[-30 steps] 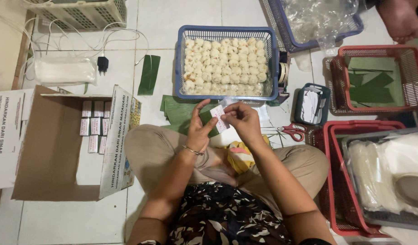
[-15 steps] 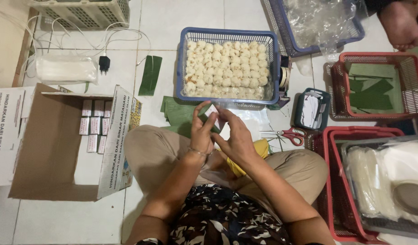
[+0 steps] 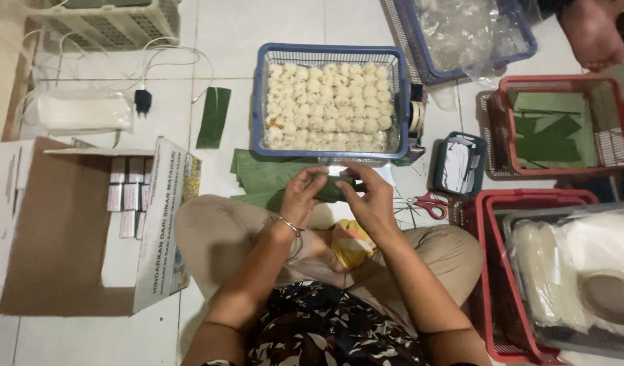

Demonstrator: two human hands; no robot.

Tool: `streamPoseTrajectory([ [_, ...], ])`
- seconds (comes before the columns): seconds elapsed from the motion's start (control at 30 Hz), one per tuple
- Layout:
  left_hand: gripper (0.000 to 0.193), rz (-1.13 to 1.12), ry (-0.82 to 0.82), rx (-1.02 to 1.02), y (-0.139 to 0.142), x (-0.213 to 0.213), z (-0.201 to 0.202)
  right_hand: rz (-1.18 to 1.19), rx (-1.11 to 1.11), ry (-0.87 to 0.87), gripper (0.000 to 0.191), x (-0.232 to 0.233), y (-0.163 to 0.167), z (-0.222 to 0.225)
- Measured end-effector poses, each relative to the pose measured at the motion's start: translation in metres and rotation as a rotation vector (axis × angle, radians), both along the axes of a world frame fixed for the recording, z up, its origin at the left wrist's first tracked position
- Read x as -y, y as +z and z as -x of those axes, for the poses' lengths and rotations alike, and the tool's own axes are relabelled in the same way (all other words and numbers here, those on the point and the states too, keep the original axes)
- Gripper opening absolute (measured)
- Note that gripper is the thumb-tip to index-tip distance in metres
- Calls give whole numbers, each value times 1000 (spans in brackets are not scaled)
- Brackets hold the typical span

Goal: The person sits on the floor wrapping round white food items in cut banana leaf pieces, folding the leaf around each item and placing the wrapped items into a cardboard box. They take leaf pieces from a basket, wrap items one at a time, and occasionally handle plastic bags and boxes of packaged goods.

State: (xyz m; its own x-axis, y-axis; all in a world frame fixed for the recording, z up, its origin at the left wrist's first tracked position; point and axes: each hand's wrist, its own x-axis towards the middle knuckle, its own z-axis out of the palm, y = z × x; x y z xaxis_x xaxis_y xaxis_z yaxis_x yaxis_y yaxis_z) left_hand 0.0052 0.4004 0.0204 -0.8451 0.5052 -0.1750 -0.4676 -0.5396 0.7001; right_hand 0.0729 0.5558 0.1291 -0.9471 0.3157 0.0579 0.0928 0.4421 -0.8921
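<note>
Grip: both hands closed on one small green leaf parcel (image 3: 335, 188), left hand (image 3: 302, 196) at one end, right hand (image 3: 369, 200) at the other, fingertips pinching, apparently to keep the fold tight. The parcel sits between the hands, above the lap. Just beyond the grip, flat glossy leaves (image 3: 261, 177) lie on the tiled floor, within easy reach. Further ahead, a blue mesh basket (image 3: 329, 54) holds rows of pale, rounded dumplings (image 3: 329, 105). Red-handled scissors (image 3: 430, 202) lie right of the grip; an open cardboard box (image 3: 61, 230) stands well left.
</note>
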Motion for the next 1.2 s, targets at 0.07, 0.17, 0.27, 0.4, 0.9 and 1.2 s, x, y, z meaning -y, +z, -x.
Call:
streamPoseTrajectory([
  [0.07, 15, 102, 10, 39, -7, -12, -1, -33, -159, 68, 30, -22, -29, 1],
  [0.17, 11, 162, 67, 97, -11, -24, 0, 46, -434, -10, 26, -75, -73, 16],
  [0.27, 12, 191, 69, 147, -7, -30, 2, 225, -284, -532, 19, -146, -102, 35],
  [0.4, 10, 151, 20, 214, 5, -40, 2, 501, 376, -582, 22, -206, -121, 57],
  [0.9, 10, 41, 70, 225, 39, -44, -1, 618, -212, -481, 9, -186, -144, 37],
  [1.2, 19, 302, 321, -526, 63, -44, -15, -98, 59, -508, 13, -173, -121, 33],
])
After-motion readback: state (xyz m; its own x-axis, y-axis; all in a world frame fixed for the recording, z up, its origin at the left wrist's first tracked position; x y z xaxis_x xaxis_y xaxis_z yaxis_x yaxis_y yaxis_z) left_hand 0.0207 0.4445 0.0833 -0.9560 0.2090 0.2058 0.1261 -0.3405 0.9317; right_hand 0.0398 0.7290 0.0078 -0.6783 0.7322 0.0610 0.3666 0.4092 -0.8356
